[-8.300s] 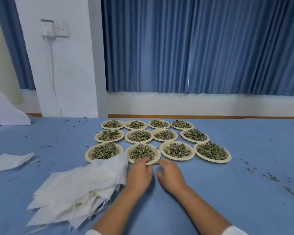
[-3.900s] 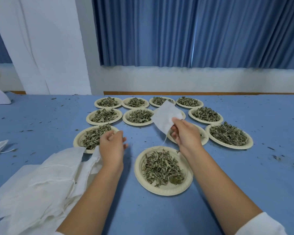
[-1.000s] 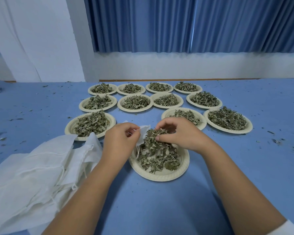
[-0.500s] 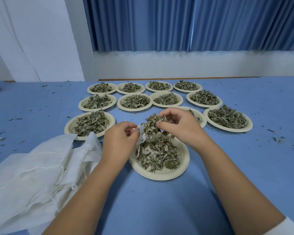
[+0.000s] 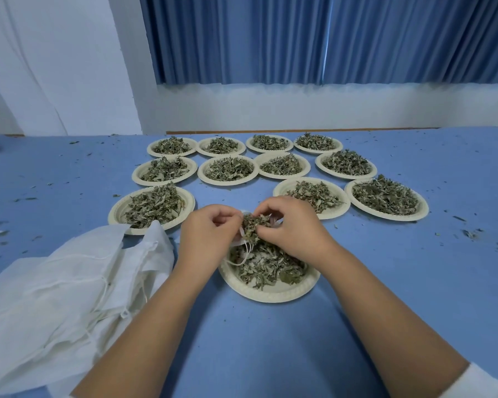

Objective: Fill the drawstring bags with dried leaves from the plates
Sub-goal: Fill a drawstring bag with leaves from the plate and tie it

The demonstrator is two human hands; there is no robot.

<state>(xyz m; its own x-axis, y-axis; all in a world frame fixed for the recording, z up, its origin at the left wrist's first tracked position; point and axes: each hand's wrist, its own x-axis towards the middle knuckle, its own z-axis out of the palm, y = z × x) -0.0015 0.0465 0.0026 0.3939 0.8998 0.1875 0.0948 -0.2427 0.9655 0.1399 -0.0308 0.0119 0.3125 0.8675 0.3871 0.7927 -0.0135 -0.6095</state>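
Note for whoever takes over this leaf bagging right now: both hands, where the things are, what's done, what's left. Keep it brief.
Left hand holds the drawstring bag at its mouth, above the near plate.
Right hand pinches dried leaves at the bag's mouth.
Spare bags lie piled on the table, left. Eleven other plates sit full behind.
Done: no filled bag in view.
Left: finish this bag, then fill the rest.
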